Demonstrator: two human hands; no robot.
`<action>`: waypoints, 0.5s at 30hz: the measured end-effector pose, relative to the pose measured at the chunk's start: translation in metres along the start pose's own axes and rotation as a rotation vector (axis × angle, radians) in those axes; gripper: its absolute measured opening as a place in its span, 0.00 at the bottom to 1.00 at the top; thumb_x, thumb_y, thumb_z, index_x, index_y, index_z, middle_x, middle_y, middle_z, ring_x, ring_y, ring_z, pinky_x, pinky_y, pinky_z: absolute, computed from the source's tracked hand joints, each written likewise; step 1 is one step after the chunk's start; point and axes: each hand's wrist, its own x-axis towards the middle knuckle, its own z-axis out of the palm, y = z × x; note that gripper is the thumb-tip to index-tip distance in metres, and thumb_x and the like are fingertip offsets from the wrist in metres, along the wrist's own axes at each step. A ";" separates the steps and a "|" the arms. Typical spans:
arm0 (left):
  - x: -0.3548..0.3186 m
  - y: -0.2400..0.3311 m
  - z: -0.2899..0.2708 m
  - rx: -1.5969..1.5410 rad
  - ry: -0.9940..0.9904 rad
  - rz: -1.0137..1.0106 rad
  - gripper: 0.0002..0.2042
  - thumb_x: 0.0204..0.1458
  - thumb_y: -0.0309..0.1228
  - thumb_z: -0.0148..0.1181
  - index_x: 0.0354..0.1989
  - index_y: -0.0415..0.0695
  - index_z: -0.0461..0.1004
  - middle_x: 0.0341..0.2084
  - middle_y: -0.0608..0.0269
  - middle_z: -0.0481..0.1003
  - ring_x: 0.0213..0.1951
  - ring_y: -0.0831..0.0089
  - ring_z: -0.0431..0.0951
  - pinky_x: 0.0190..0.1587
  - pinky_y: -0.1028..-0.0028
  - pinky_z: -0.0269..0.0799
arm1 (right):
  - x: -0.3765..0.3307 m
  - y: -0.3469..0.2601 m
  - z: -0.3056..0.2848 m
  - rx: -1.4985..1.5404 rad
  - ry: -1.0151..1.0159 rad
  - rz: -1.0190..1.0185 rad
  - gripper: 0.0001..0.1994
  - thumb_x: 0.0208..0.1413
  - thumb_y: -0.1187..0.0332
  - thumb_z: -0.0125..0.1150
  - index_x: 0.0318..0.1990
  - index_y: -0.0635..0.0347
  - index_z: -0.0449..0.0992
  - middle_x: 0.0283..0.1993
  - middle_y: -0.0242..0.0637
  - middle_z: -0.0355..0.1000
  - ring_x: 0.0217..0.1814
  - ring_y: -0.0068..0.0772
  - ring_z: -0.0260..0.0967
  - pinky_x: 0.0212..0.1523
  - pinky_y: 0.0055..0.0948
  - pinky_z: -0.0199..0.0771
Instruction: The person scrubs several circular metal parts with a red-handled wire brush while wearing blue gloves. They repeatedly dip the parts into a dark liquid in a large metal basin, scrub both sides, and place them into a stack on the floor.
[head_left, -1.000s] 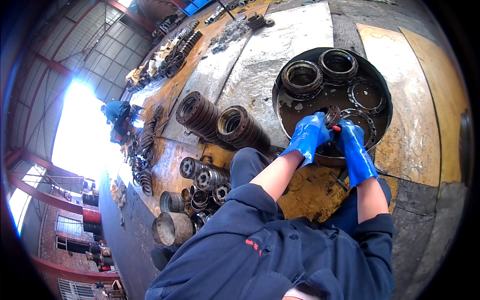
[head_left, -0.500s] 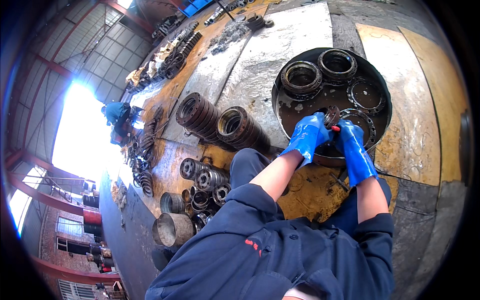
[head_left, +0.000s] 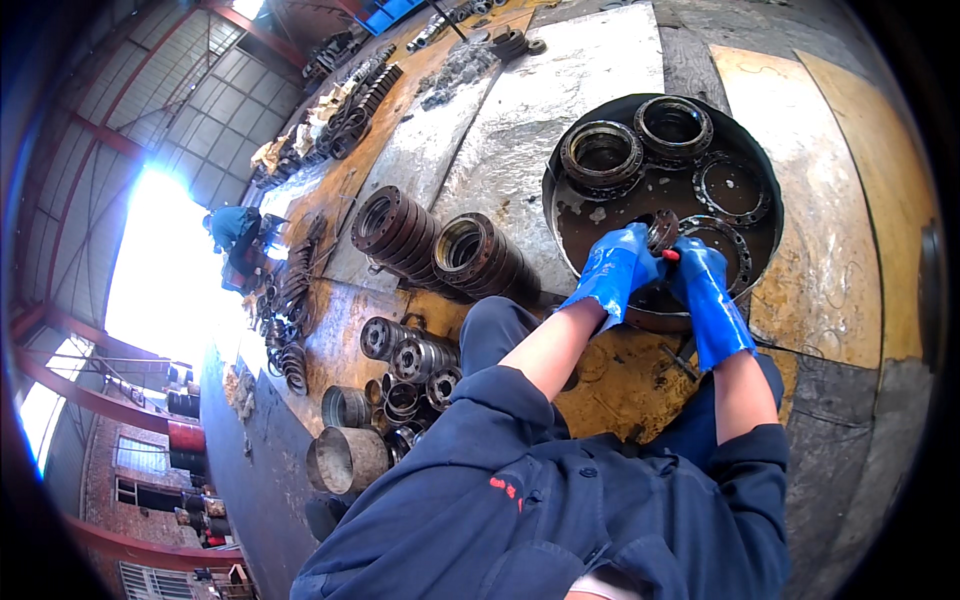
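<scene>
My left hand [head_left: 620, 262], in a blue rubber glove, is closed on a dark metal ring [head_left: 662, 230] held tilted over the round basin [head_left: 547, 205]. My right hand [head_left: 702, 268], gloved the same way, is closed around a small tool with a red handle [head_left: 671, 255]; its working end is hidden against the ring. Dark, murky liquid fills the bottom of the basin. Behind my hands, two thick flanged rings [head_left: 602, 155] [head_left: 674, 128] stand at the basin's far side. Two thinner bolt-hole rings [head_left: 733, 190] [head_left: 742, 250] lie in the liquid at the right.
Left of the basin stand two stacks of flanged rings [head_left: 383, 222] [head_left: 466, 246]. Several smaller metal cylinders [head_left: 418, 358] and a wide sleeve [head_left: 350, 460] crowd beside my left knee. Rows of parts [head_left: 350, 130] line the far left, where another person [head_left: 235, 235] bends over.
</scene>
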 end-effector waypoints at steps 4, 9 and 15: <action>0.009 -0.013 0.009 -0.006 0.009 0.024 0.30 0.46 0.47 0.75 0.55 0.41 0.80 0.51 0.40 0.82 0.55 0.43 0.82 0.57 0.55 0.80 | 0.001 -0.001 0.006 -0.052 0.008 -0.013 0.13 0.53 0.62 0.73 0.46 0.50 0.86 0.49 0.44 0.83 0.51 0.49 0.82 0.53 0.38 0.82; 0.001 0.000 0.000 0.000 0.007 0.012 0.29 0.46 0.46 0.74 0.55 0.42 0.81 0.51 0.41 0.82 0.54 0.43 0.82 0.57 0.54 0.80 | 0.004 0.002 0.003 0.014 -0.058 0.041 0.18 0.52 0.52 0.75 0.47 0.49 0.86 0.51 0.46 0.83 0.55 0.55 0.81 0.56 0.46 0.81; 0.000 -0.004 -0.003 -0.033 0.015 0.099 0.25 0.47 0.46 0.75 0.51 0.44 0.83 0.47 0.42 0.83 0.52 0.44 0.82 0.53 0.54 0.79 | -0.004 -0.001 0.000 -0.011 0.075 -0.073 0.16 0.50 0.53 0.76 0.44 0.46 0.86 0.47 0.45 0.83 0.52 0.54 0.81 0.52 0.44 0.81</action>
